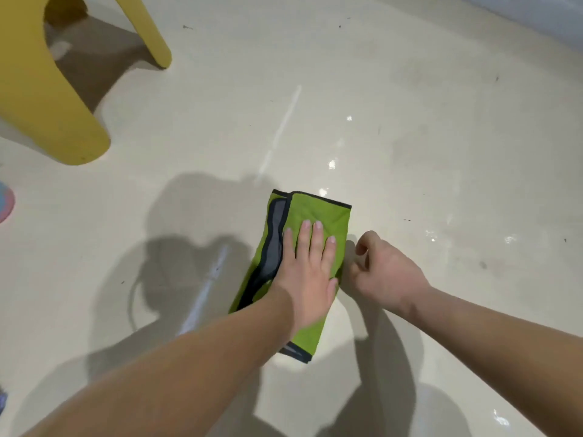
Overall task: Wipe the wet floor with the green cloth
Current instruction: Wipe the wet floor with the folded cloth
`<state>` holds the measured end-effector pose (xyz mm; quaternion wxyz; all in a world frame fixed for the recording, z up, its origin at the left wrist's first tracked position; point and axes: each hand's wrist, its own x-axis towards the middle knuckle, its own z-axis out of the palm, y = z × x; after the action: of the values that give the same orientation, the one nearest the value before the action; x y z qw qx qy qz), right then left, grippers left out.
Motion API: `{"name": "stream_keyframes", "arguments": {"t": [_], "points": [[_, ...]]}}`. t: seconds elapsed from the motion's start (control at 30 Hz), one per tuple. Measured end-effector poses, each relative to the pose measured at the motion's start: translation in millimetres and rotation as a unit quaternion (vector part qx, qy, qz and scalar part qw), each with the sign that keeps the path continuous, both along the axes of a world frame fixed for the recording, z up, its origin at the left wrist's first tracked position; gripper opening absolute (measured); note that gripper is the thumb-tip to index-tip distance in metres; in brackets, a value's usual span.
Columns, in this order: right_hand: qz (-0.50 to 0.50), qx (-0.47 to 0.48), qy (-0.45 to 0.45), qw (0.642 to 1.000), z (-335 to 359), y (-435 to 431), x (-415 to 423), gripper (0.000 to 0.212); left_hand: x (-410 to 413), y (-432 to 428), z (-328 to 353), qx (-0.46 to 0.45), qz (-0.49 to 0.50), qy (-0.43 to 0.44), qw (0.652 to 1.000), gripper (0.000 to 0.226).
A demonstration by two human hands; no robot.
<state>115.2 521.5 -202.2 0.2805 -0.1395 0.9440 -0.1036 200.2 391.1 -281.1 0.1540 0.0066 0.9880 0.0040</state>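
You are pressing your left grip (310, 269) flat on the green cloth (328, 220), fingers (317, 239) straight and spread, clasping nothing; the cloth is lying folded on the floor (426, 89) right in front of you, well apart from the yellow stool (47, 105); your right grip (383, 269) is sitting curled just beside the cloth's right edge, and I cannot tell whether it is pinching that edge or holding nothing; wet glints (331, 164) are showing just beyond the cloth's far end, so, in my judgement, you should be keeping the palm's weight even, pushing forward through them in overlapping strokes, and stopping the fold from bunching
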Motion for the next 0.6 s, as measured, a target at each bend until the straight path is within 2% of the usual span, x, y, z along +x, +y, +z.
{"name": "stream_keyframes", "arguments": {"t": [0.07,0.17,0.27,0.37,0.43,0.6], "points": [[-0.042,0.012,-0.026,0.999,3,16,-5,0.02,-31,10,4,-0.031,-0.016,-0.006,0.999,0.076],[-0.095,0.026,-0.082,0.992,15,30,-12,0.023,-65,33,14,-0.072,-0.021,-0.096,0.993,0.084],[-0.043,0.108,-0.171,0.978,35,27,-17,0.027,-70,41,17,-0.033,-0.002,-0.142,0.989,0.09],[0.062,0.201,-0.232,0.95,51,14,-24,0.04,-52,10,8,0.082,-0.008,-0.101,0.992,0.078],[0.077,0.189,-0.218,0.954,54,10,-32,0.038,-38,-17,3,0.142,-0.023,-0.062,0.988,0.07],[0.148,0.166,-0.131,0.966,45,12,-43,0.039,-16,-35,-12,0.027,-0.023,0.025,0.999,0.069]]}}
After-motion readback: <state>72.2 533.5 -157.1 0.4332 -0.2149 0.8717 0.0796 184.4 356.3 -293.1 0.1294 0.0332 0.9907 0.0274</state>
